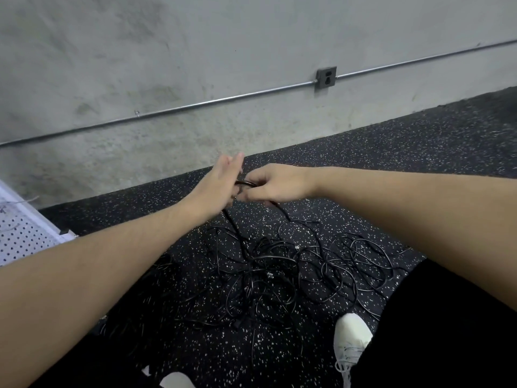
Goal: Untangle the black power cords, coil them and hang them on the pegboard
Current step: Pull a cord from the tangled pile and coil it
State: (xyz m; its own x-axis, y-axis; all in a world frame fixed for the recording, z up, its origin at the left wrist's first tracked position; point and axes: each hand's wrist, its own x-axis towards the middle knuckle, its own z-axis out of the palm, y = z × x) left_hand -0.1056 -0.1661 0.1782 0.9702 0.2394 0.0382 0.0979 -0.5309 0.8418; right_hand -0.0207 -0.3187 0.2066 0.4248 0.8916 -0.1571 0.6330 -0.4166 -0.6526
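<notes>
A tangled pile of black power cords [279, 273] lies on the speckled black floor between my feet. Both my arms reach forward above it. My right hand [275, 184] is closed on a black cord [244, 182] whose strands run down into the pile. My left hand [221, 180] is flat with fingers straight and apart, and the cord loops across its palm side next to the right hand. The white pegboard [22, 233] shows at the left edge, low near the floor.
A grey concrete wall [195, 65] stands close ahead with a metal conduit and a dark outlet box [326, 77]. My white shoe [352, 334] and black trouser leg are at the lower right; another shoe tip shows at the bottom.
</notes>
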